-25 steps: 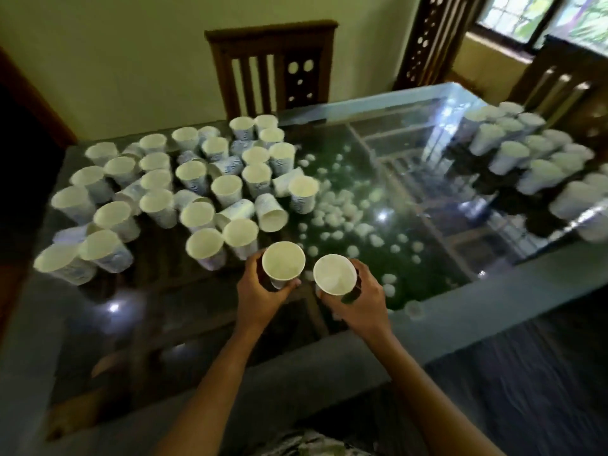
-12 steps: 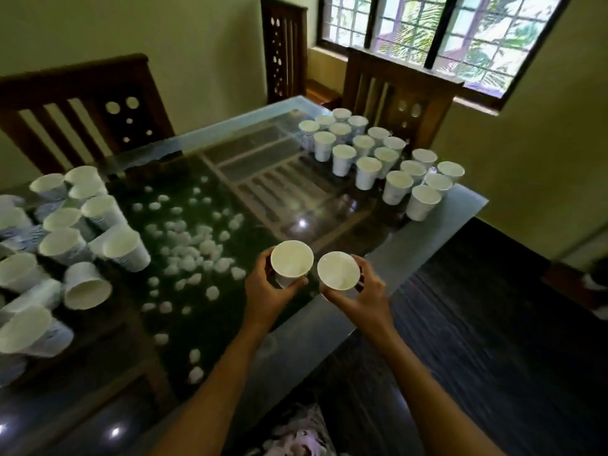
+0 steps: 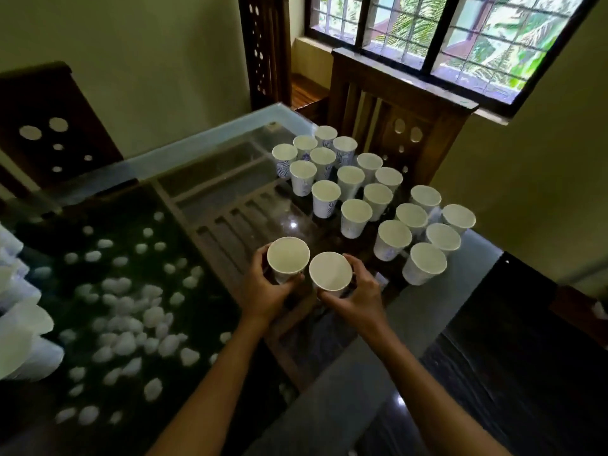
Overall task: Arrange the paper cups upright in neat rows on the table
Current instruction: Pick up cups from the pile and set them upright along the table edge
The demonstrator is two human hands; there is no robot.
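- Two bare forearms reach in from the bottom edge, over the frosted near rim of the glass-topped table (image 3: 358,376).
- The left hand (image 3: 266,292) holds a white paper cup (image 3: 288,258). Its fingers (image 3: 260,261) are curled round the cup's wall and the thumb lies on the near side.
- The right hand (image 3: 360,299) grips a second paper cup (image 3: 330,271) the same way, with its fingers (image 3: 358,271) clamped round the far side.
- Both held cups are upright, mouths up and empty, just beside each other with their rims almost touching. They sit above the dark wooden slats seen through the glass. I cannot tell whether their bases rest on the table.
- To the left, white pebbles (image 3: 131,311) lie scattered on a dark bed under the glass. At the left edge is a blurred pile of loose cups (image 3: 19,334).
- Beyond the hands, at the table's far right corner, stand the arranged cups (image 3: 356,212) — all upright in slanting rows, white with blue print. The nearest of them is close to the right hand.
- Past the table are a wooden chair (image 3: 394,103) at the far end and another chair (image 3: 49,126) on the left.
- Furthest off, a barred window (image 3: 444,34) shows green leaves outside.
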